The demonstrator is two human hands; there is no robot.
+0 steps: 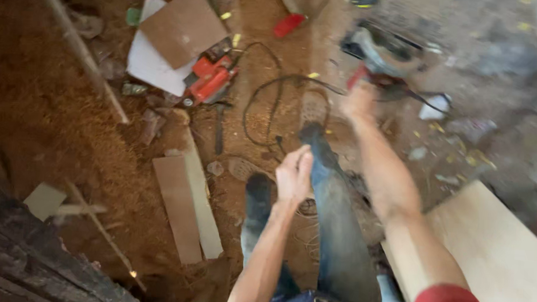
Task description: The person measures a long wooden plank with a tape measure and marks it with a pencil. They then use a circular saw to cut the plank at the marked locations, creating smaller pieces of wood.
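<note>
Floor (53,111): from my feed, sawdust-covered ground fills most of the view; its upper right part is grey, blurred and hard to read.
Plywood sheet (499,252): pale board at the lower right corner, cut off by the frame edge, partly behind my right forearm.
Dark timber (10,254): rough beams at the lower left corner, only partly in view.
Legs: I see dusty jeans (337,232) and two shoes standing on the sawdust near the middle; the lower body is cut off at the bottom edge.
Boards (187,208): two flat offcuts lying side by side left of my feet.
Panels (177,32): a brown sheet lying over a white one near the top edge.
Red power tool (211,79): resting at the panels' lower right corner, its exact kind unclear.
Cable (270,103): black loop on the floor between the red tool and my right hand.
Power saw (375,59): smeared by motion near the top right; grey body with a red handle, details unreadable.
Right hand (360,100): stretched out and closed around the saw's red handle, fingers blurred.
Left hand (294,173): loosely curled above my knee, holding nothing that I can make out.
</note>
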